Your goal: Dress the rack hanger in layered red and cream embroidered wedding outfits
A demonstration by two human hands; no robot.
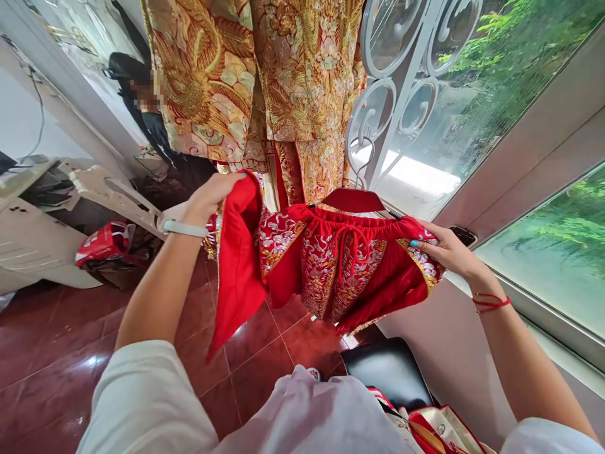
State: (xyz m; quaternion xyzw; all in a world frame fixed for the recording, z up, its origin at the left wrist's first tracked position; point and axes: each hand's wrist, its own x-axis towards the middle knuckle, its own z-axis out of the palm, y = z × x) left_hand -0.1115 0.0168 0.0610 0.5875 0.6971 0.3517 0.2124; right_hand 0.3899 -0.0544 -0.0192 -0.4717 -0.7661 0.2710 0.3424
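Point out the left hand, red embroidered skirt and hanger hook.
Left hand (208,200), head view, back of hand.
Red embroidered skirt (343,268), head view, front panel.
Hanger hook (365,167), head view, wire stem.

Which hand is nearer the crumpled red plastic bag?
Left. The left hand grips the red embroidered skirt above and right of the crumpled red plastic bag in view; the right hand holds the skirt's far side, farther off.

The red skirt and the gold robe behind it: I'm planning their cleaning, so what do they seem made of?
The red skirt looks like glossy satin, judging by the sheen on its folds, with silver and gold metallic-looking embroidery on its panels. The gold robe appears densely worked in gold metallic thread, its motifs glinting. The base fibre of either can't be told from here.
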